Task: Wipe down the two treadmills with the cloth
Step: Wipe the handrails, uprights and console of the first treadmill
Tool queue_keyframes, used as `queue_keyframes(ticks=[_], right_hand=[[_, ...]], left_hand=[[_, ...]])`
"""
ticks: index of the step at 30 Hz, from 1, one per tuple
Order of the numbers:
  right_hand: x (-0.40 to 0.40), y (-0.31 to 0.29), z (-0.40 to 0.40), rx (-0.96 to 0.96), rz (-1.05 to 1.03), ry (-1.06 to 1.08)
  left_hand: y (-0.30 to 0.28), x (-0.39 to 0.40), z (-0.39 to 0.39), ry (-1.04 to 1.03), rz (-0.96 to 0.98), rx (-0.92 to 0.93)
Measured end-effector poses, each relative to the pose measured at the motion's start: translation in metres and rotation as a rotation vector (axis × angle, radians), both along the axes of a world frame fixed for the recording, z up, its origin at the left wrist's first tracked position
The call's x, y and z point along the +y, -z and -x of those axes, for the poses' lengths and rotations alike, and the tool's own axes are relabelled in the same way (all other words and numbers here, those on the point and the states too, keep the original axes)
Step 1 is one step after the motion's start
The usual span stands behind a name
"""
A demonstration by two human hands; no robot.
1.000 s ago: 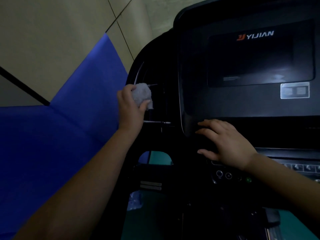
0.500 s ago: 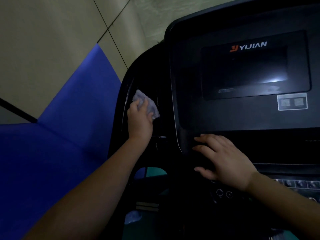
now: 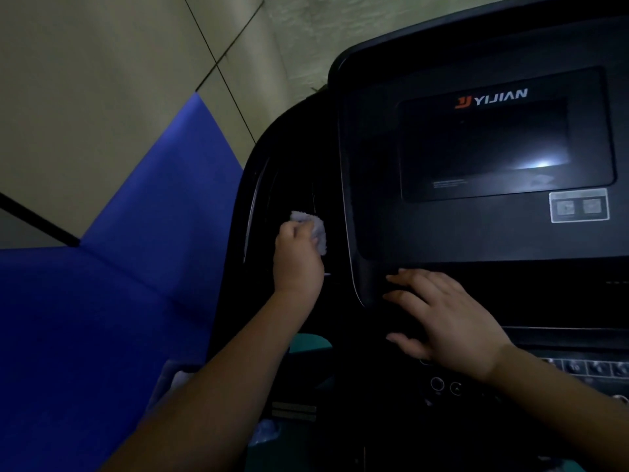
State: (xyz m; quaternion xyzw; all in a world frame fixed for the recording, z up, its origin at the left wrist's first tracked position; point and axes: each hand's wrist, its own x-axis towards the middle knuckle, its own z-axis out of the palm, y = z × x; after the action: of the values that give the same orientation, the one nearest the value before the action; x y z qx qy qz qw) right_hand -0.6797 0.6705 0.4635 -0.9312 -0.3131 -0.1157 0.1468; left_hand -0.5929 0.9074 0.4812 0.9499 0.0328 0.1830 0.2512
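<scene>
Beside the console (image 3: pixel 391 233), left hand (image 3: pixel 296 260) grips cloth (image 3: pixel 315 229).

— What does the cloth (image 3: pixel 313 228) look like?
— Small, pale grey, bunched into a wad against the dark recess left of the console.
— And the treadmill (image 3: pixel 476 233)?
— Black, its upright console filling the right side, with a dark, switched-off screen (image 3: pixel 486 148) under a YIJIAN logo and round buttons (image 3: pixel 442 384) near its lower edge.

Pale grey cloth (image 3: pixel 318 229), black treadmill (image 3: pixel 442 233)
</scene>
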Motion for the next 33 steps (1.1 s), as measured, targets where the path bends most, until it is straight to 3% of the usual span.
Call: queue_keyframes(ticks=[10, 13, 18, 21, 25, 33], right_hand=[[0.001, 0.001, 0.000, 0.007, -0.004, 0.000], [0.001, 0.000, 0.001, 0.008, -0.011, 0.002], [0.001, -0.001, 0.001, 0.003, -0.011, 0.003], [0.001, -0.001, 0.001, 0.003, -0.008, 0.013], [0.001, 0.000, 0.001, 0.001, -0.008, 0.009], [0.001, -0.001, 0.001, 0.011, -0.005, 0.009]], left_hand=[[-0.013, 0.007, -0.006, 0.004, 0.110, 0.016], [-0.029, 0.015, -0.010, -0.018, 0.159, -0.141], [-0.011, 0.007, -0.033, 0.124, 0.025, -0.043], [0.001, -0.001, -0.036, 0.206, -0.083, -0.083], [-0.022, 0.001, -0.069, 0.189, -0.126, -0.094], [-0.050, 0.020, -0.125, 0.420, -0.525, -0.131]])
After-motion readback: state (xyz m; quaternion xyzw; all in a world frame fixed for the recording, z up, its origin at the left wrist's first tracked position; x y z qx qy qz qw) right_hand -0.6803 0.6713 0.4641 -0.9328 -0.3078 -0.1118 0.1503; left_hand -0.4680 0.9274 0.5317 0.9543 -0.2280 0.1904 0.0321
